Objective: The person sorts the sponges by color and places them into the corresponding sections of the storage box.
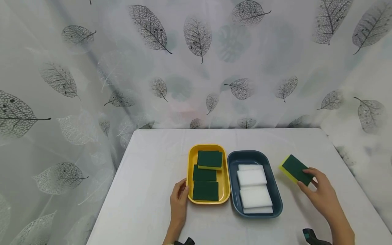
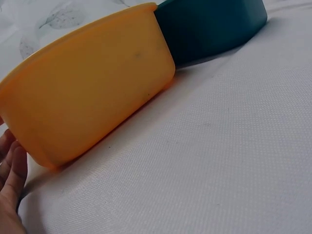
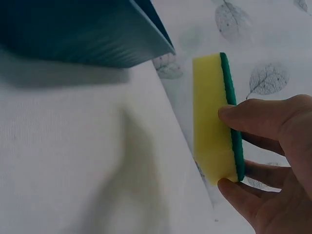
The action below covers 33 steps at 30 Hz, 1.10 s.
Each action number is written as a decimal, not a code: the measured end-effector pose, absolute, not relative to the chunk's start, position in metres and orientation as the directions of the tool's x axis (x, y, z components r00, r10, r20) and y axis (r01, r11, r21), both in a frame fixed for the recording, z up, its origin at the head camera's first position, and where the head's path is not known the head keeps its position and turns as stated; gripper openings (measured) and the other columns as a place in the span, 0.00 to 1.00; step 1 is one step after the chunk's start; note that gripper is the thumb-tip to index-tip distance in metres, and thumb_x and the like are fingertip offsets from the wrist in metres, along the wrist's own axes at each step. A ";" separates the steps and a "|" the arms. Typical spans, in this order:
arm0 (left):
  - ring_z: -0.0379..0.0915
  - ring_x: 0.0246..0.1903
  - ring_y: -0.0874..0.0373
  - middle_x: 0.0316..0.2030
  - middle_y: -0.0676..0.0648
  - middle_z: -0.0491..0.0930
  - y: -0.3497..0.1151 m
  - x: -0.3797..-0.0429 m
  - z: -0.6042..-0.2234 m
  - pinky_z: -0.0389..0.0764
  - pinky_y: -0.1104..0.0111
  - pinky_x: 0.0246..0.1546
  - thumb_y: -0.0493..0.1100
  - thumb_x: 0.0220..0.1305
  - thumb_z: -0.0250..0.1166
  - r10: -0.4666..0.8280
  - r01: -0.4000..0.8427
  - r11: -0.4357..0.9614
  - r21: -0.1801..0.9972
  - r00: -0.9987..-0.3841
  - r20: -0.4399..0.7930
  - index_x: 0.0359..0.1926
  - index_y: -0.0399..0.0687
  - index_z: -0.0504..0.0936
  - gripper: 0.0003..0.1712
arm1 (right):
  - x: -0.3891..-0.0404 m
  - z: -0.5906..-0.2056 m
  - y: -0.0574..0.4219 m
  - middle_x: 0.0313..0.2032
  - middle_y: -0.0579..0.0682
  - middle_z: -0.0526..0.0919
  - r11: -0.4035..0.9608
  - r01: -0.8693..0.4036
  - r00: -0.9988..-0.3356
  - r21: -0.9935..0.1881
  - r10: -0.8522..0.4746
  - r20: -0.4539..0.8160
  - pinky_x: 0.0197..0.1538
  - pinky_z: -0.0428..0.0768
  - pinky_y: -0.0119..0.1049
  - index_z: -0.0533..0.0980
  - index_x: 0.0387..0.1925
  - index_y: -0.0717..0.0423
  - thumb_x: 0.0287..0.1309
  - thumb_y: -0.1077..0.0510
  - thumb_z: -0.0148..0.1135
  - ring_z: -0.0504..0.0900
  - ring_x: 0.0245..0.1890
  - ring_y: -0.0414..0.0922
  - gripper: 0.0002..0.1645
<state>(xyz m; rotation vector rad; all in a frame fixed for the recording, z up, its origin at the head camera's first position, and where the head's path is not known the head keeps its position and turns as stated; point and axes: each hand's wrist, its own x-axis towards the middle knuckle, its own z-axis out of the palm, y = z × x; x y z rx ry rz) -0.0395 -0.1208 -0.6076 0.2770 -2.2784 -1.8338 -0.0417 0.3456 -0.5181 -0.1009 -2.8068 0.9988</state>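
Raised over the table's right side, my right hand (image 1: 318,194) pinches a sponge (image 1: 296,170) with a dark green scouring face and a yellow foam body. In the right wrist view the sponge (image 3: 209,117) stands on edge between thumb and fingers. My left hand (image 1: 179,200) holds the left side of a yellow tray (image 1: 226,190), its fingers (image 2: 17,168) at the outer wall below the rim. Inside that tray lie three green-faced sponges (image 1: 205,191), partly overlapping. The left wrist view shows only the tray's outer wall (image 2: 97,83).
Right beside the yellow tray stands a dark blue tray (image 1: 277,202) with several white sponges (image 1: 255,196) overlapping in a row. A white cloth (image 1: 147,177) covers the table. Leaf-printed curtains (image 1: 190,78) hang behind and at the sides.
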 end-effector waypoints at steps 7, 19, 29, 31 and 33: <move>0.76 0.53 0.61 0.56 0.54 0.82 -0.121 -0.041 -0.608 0.76 0.82 0.56 0.54 0.77 0.61 -0.268 -0.022 0.198 0.980 -0.963 0.032 0.64 0.61 0.79 0.19 | -0.046 -0.514 0.321 0.70 0.76 0.63 0.748 -0.073 -0.984 -0.659 0.055 0.170 0.66 0.73 0.39 0.66 0.67 0.66 0.64 0.64 0.70 0.65 0.67 0.76 0.34; 0.77 0.53 0.62 0.57 0.52 0.82 -0.119 -0.040 -0.609 0.77 0.82 0.55 0.52 0.78 0.61 -0.263 -0.013 0.208 0.978 -0.964 0.043 0.65 0.57 0.79 0.19 | -0.050 -0.512 0.281 0.73 0.69 0.65 0.713 -0.205 -0.971 -0.671 -0.060 0.233 0.70 0.72 0.39 0.70 0.66 0.62 0.62 0.63 0.72 0.67 0.70 0.71 0.33; 0.76 0.52 0.62 0.55 0.53 0.82 -0.123 -0.039 -0.607 0.76 0.83 0.55 0.50 0.78 0.61 -0.261 -0.014 0.172 0.985 -0.965 0.032 0.64 0.59 0.79 0.17 | -0.056 -0.509 0.249 0.74 0.64 0.66 0.670 -0.278 -0.957 -0.688 -0.133 0.257 0.66 0.58 0.08 0.73 0.64 0.58 0.61 0.63 0.73 0.69 0.70 0.68 0.31; 0.75 0.51 0.62 0.55 0.53 0.82 -0.123 -0.040 -0.606 0.76 0.83 0.55 0.50 0.78 0.61 -0.258 -0.012 0.169 0.986 -0.965 0.032 0.64 0.60 0.79 0.17 | -0.056 -0.509 0.242 0.74 0.64 0.66 0.662 -0.288 -0.955 -0.693 -0.147 0.256 0.63 0.56 0.05 0.73 0.64 0.58 0.61 0.63 0.74 0.69 0.70 0.68 0.31; 0.75 0.51 0.62 0.55 0.53 0.82 -0.123 -0.040 -0.607 0.76 0.83 0.55 0.49 0.78 0.61 -0.258 -0.010 0.171 0.985 -0.966 0.035 0.64 0.60 0.80 0.17 | -0.056 -0.509 0.235 0.74 0.64 0.67 0.658 -0.302 -0.952 -0.690 -0.163 0.261 0.62 0.54 0.04 0.74 0.64 0.58 0.61 0.63 0.74 0.69 0.70 0.68 0.31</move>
